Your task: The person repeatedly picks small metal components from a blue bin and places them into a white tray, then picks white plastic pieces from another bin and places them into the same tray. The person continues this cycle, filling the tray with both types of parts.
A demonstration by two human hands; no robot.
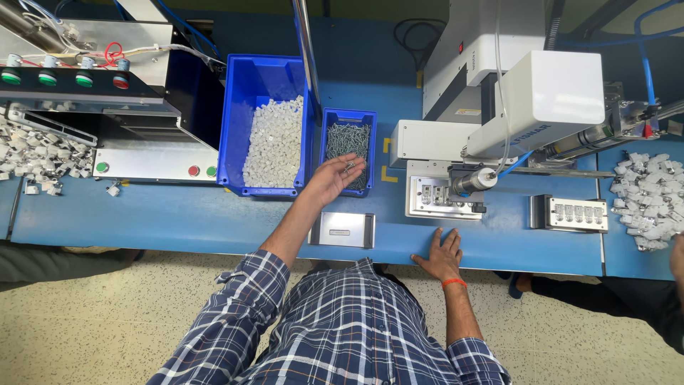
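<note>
My left hand (333,178) reaches out over the near end of a small blue bin of metal screws (349,139), palm up, with a few screws (350,166) resting on its fingers. My right hand (442,254) lies flat, fingers spread, on the front edge of the blue table (214,221); it holds nothing. An orange band circles that wrist. Just in front of me sits a small metal fixture plate (342,229). Right of it, a metal jig (434,197) sits under the screwdriving head (472,181) of a white machine (513,85).
A large blue bin of white plastic parts (271,135) stands left of the screw bin. A second jig with a row of parts (576,213) lies at right beside a pile of white parts (648,199). A button panel machine (85,78) and more white parts (35,153) are at left. Other people's arms show at both edges.
</note>
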